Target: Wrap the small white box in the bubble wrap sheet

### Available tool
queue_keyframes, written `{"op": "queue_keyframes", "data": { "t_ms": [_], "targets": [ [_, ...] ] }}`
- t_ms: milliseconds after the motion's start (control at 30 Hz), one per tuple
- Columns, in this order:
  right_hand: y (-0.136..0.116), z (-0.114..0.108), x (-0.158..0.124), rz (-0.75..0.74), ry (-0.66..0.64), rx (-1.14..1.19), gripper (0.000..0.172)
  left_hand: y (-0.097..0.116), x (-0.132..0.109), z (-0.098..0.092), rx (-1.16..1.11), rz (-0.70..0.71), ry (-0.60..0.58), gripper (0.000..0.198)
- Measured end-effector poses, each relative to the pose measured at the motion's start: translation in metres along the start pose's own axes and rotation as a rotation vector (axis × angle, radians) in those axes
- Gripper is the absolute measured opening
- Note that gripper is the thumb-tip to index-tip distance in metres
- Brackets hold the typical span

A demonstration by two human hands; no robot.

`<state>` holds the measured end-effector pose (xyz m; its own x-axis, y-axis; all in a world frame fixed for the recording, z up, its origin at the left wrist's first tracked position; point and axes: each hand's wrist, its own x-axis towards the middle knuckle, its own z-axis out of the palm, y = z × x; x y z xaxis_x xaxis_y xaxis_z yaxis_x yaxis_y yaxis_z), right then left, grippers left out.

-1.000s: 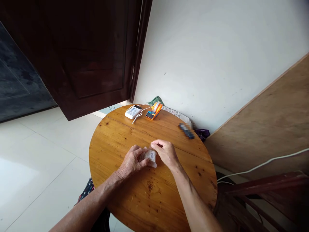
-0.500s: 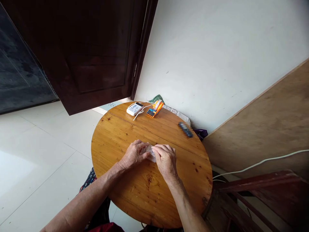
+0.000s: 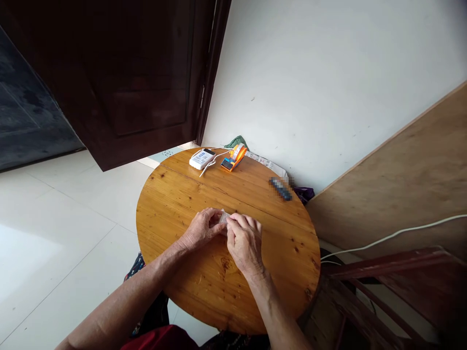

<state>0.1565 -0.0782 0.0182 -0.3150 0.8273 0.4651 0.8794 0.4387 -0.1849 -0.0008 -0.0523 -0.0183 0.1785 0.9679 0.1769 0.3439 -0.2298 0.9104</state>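
Observation:
A small whitish, crinkled packet [image 3: 224, 217] lies between my two hands above the middle of the round wooden table [image 3: 175, 194]. My left hand [image 3: 203, 227] grips its left side, thumb in front and fingers behind. From the right, my right hand [image 3: 245, 240] pinches the packet with bent fingers and thumb. Both hands cover much of it, so its full outline is hidden.
At the table's far side are a white device [image 3: 202, 159] with a white cable and an orange tape dispenser [image 3: 234, 157]. A dark blurred object [image 3: 280, 188] lies at the right. A dark red chair [image 3: 397, 270] stands beside the table.
My right hand has moved slightly left, nearer my left hand, and now covers more of the packet. The whole view has shifted slightly.

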Motion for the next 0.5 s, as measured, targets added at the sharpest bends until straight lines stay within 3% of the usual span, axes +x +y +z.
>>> {"op": "queue_keyframes", "data": {
  "t_ms": [200, 367, 500],
  "targets": [
    [-0.001, 0.000, -0.016, -0.054, 0.249, 0.068, 0.023, -0.001, 0.002, 0.000, -0.032, -0.012, 0.017, 0.033],
    [0.004, -0.011, -0.040, 0.068, 0.358, 0.161, 0.023, 0.000, 0.000, 0.001, -0.197, -0.044, 0.021, 0.037],
    [0.007, -0.015, -0.060, 0.192, 0.397, 0.258, 0.022, -0.004, -0.001, -0.001, -0.372, -0.092, 0.160, 0.034]
  ]
}}
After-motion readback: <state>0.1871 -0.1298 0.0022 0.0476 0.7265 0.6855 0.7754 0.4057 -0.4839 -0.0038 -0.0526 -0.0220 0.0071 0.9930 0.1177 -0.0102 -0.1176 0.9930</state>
